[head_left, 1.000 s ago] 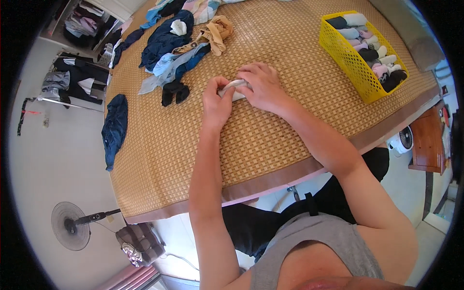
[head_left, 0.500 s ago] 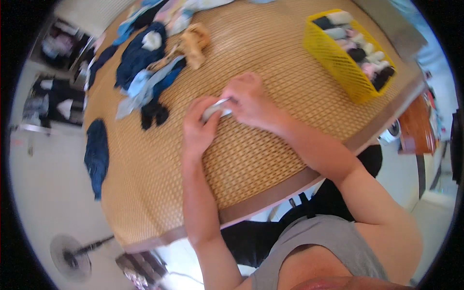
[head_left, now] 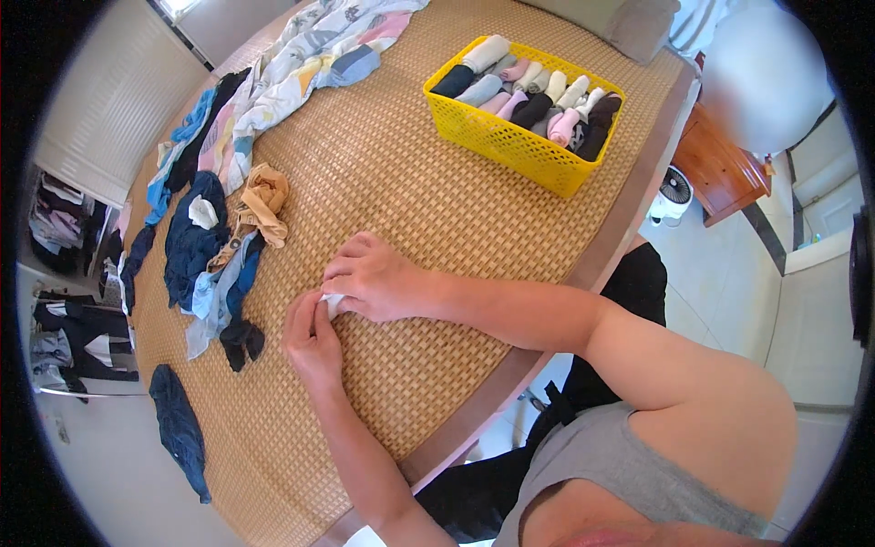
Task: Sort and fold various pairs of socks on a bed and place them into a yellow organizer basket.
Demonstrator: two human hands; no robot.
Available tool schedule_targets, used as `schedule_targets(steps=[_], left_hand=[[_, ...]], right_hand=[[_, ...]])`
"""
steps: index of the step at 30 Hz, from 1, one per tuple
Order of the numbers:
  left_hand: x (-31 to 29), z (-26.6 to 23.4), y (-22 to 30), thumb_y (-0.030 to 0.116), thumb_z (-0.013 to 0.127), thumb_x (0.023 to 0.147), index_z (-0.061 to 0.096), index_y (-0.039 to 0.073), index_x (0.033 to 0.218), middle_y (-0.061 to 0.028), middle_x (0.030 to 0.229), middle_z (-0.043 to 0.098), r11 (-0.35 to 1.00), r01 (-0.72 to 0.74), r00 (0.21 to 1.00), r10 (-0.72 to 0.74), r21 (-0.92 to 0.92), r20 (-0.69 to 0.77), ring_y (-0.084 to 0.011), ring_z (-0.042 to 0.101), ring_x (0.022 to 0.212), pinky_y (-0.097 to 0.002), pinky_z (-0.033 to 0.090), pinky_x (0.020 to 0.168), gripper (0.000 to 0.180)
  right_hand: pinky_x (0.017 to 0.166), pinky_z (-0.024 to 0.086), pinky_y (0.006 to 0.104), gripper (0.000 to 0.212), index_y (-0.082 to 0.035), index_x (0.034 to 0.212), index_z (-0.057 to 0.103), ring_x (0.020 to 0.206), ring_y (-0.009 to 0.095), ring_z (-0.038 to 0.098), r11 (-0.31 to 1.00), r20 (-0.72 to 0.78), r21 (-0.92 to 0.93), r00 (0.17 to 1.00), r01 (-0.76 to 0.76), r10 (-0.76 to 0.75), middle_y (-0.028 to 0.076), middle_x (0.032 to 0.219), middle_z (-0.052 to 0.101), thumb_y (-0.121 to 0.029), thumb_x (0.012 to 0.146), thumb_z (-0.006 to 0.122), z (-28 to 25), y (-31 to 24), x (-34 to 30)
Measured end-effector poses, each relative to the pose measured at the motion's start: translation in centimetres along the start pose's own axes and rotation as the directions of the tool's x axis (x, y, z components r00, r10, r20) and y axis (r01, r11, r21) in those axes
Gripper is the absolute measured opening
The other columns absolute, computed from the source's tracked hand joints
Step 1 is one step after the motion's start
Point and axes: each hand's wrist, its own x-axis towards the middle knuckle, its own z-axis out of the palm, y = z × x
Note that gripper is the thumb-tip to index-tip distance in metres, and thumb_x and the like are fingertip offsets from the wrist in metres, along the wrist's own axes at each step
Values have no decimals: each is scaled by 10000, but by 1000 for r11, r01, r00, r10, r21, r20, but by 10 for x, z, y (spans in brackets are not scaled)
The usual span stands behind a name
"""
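Note:
A small white bundle of cloth, apparently a rolled sock [head_left: 334,304], is pinched between both hands just above the woven mat [head_left: 428,383]. My left hand [head_left: 314,345] has its thumb and fingers closed on the near left end. From the right, my right hand [head_left: 375,281] reaches over with bent fingers gripping the other end and covers much of the roll. To the left of the hands lies a loose pile: a tan garment [head_left: 265,202], a navy garment [head_left: 196,239], a light blue cloth [head_left: 211,305] and a black sock [head_left: 241,342].
A yellow basket [head_left: 510,146] with upright rolls of cloth stands at the back right. Patterned fabric [head_left: 292,82] spreads along the far left. Dark blue jeans-like cloth [head_left: 180,428] lies at the left edge. Beyond the right edge are a white fan [head_left: 673,187] and a wooden cabinet [head_left: 720,164].
The view has swung to the right, so the basket and the pile sit farther left in it. Both hands still grip the white sock, and less of it shows between the fingers.

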Motion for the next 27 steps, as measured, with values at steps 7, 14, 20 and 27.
schedule_targets(steps=[7, 14, 20, 27], left_hand=[[3, -6, 10, -9, 852, 891, 750, -21, 1264, -199, 1277, 753, 983, -163, 985, 156, 89, 76, -431, 713, 1162, -515, 578, 994, 386], [-4, -15, 4, 21, 901, 831, 767, 17, 1284, -184, 1281, 760, 938, -228, 974, 217, 259, 71, -416, 712, 1173, -516, 573, 1024, 472], [8, 1, 21, 35, 883, 846, 802, 38, 1227, -153, 1210, 790, 922, -220, 974, 224, 317, 24, -376, 741, 1117, -475, 593, 982, 390], [-1, -5, 14, 51, 877, 866, 804, 39, 1154, -145, 1162, 802, 919, -189, 977, 213, 345, -33, -358, 754, 1065, -466, 598, 948, 297]], right_hand=[[1114, 449, 480, 214, -139, 1089, 828, 1185, 266, 679, 994, 13, 0, 994, -109, 109, 10, 1159, 792, -257, 912, 847, 4, 5, 0], [1056, 488, 484, 160, -137, 1037, 810, 1138, 269, 709, 995, 71, -53, 993, -86, 90, 32, 1127, 806, -243, 917, 816, 9, -8, 8], [1036, 521, 494, 202, -119, 1097, 827, 1147, 291, 729, 994, -19, -26, 995, -102, 102, 57, 1176, 818, -236, 933, 828, 0, 10, 4], [1162, 463, 504, 254, -86, 1174, 828, 1258, 324, 688, 983, 10, 114, 990, -142, 142, 113, 1234, 802, -181, 947, 763, 8, 1, 6]])
